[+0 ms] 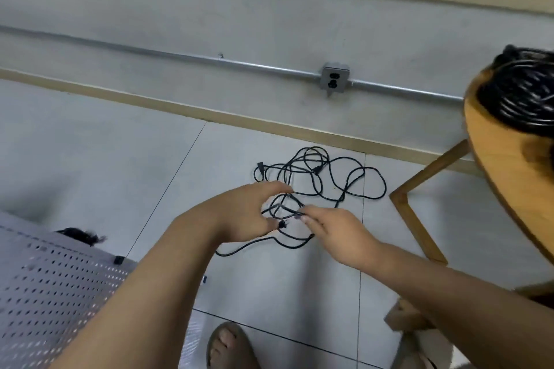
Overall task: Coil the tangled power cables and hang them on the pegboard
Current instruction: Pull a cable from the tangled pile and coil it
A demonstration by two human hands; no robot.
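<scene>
A black power cable (344, 180) lies tangled in loose loops on the grey floor tiles near the wall. My left hand (242, 213) reaches down over the near loops, thumb and fingers curled around a small loop with the plug end just below. My right hand (332, 231) pinches a strand of the same cable between fingertips, close beside the left. A perforated grey pegboard (51, 293) lies at the lower left. More black cables (521, 93) sit piled on a round wooden table at the right.
The round wooden table (491, 159) and its legs (419, 219) stand close to the right of the cable. A wall outlet box (334, 79) on a metal conduit is behind. My sandalled foot (229, 344) is at the bottom.
</scene>
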